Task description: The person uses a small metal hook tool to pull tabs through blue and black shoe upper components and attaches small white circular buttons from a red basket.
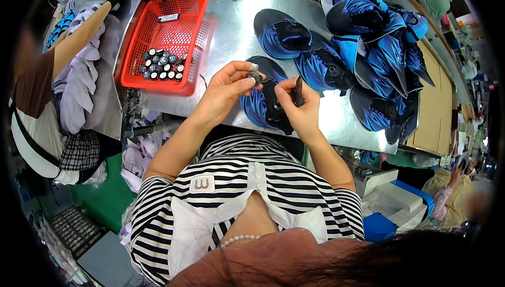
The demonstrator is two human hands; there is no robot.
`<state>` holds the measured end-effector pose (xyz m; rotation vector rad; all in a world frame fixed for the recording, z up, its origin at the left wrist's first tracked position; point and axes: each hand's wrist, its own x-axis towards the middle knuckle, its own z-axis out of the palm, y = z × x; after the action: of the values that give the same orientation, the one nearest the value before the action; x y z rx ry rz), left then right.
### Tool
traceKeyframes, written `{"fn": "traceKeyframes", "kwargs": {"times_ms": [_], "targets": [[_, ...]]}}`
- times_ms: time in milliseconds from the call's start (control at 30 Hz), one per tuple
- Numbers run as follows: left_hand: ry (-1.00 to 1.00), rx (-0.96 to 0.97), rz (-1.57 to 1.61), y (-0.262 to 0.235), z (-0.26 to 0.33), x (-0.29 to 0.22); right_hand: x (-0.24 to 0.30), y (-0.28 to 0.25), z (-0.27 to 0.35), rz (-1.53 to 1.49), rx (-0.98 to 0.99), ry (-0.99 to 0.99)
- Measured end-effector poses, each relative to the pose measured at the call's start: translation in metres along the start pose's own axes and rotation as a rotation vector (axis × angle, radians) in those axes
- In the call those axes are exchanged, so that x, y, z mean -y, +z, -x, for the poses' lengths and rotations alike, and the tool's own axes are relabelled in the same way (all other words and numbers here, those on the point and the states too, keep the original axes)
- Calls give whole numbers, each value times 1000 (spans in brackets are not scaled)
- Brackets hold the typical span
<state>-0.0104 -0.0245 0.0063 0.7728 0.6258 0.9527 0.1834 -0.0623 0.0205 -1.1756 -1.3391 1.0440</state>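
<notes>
Fig.: left hand (223, 91) pinches a small dark round knob (255, 77) btwn thumb and fingertips, above a blue-black shoe upper (259, 105) on the metal table (231, 29). Right hand (300, 105) closed around a dark stick-like tool (298, 91), possibly a pen. Red basket (158, 34) w/ more knobs, left.

Shiny sheet-metal worktable (231, 29), surface reflective. On it, left: red plastic mesh basket (165, 39). Centre: several blue-and-black fabric shoe uppers (281, 34) lying flat. Right: a heap of the same uppers (379, 39), overlapping, reaching toward the table's right edge.
</notes>
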Motion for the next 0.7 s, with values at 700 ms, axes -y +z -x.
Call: {"fn": "traceKeyframes", "kwargs": {"times_ms": [700], "targets": [[-23,119,-734,18,6,-2,0,-11,-4,395,179,-289]]}}
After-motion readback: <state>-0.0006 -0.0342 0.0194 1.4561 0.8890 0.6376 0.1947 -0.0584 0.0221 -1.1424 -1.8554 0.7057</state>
